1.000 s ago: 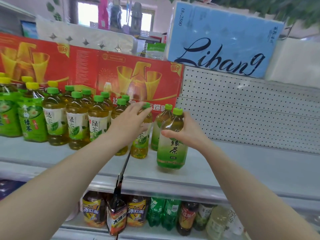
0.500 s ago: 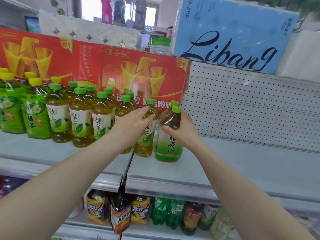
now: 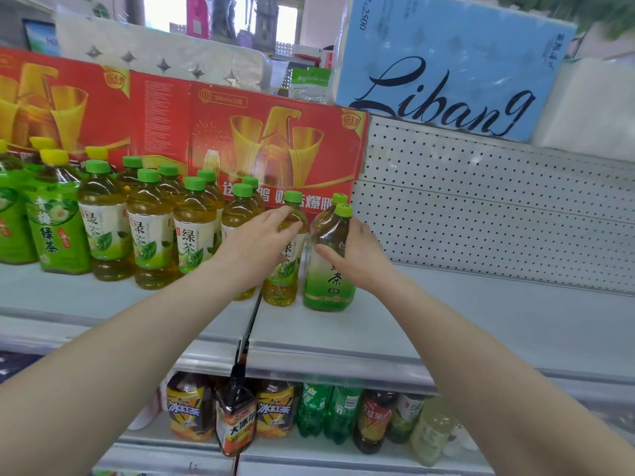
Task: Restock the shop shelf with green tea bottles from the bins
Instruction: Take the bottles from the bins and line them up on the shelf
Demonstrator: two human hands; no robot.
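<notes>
Grey shop shelf (image 3: 464, 321) fills the middle of the view, with the perforated back panel (image 3: 481, 218) rising behind it. The right hand (image 3: 359, 257) is wrapped round the green tea bottle (image 3: 328, 286), thumb across the front and fingers behind the shoulder. The bottle is upright, base down on the shelf. At 9 o'clock of it the left hand (image 3: 256, 242) is relaxed, fingers nearly straight and laid against the shoulder of an amber bottle (image 3: 281, 280), touching rather than gripping. Those two bottles stand just beside each other, and another cap peeks out right behind the held one. The row of bottles (image 3: 151, 235) runs off toward 9 o'clock, with the red carton (image 3: 275, 149) at 12 o'clock behind them. Toward 3 o'clock, open shelf surface runs to the frame edge. At 6 o'clock the front lip (image 3: 343, 359) lies well apart from the bottle's base.
</notes>
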